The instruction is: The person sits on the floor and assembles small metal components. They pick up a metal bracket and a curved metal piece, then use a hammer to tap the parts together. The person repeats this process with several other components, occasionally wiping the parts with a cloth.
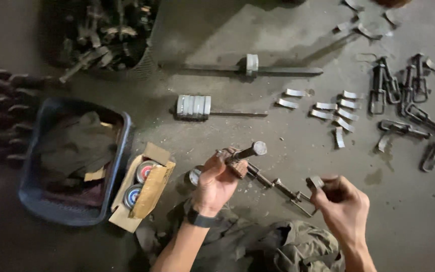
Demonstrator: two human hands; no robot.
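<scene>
My left hand [217,184] is closed around the wooden handle of a hammer [245,152], its steel head pointing up and right. My right hand [343,201] pinches a small metal piece [315,182] between thumb and fingers. Between the two hands a long metal clamp-like part [278,185] lies on the concrete floor. A black watch sits on my left wrist. My knees in olive trousers fill the bottom edge.
Small bent metal strips [328,108] lie scattered ahead. Several finished clamps [409,95] are at the right. Two steel bars, one with stacked rings [193,106], lie in the middle. A blue basket [71,161], an open cardboard box with tins [144,186] and a scrap bin [106,30] stand left.
</scene>
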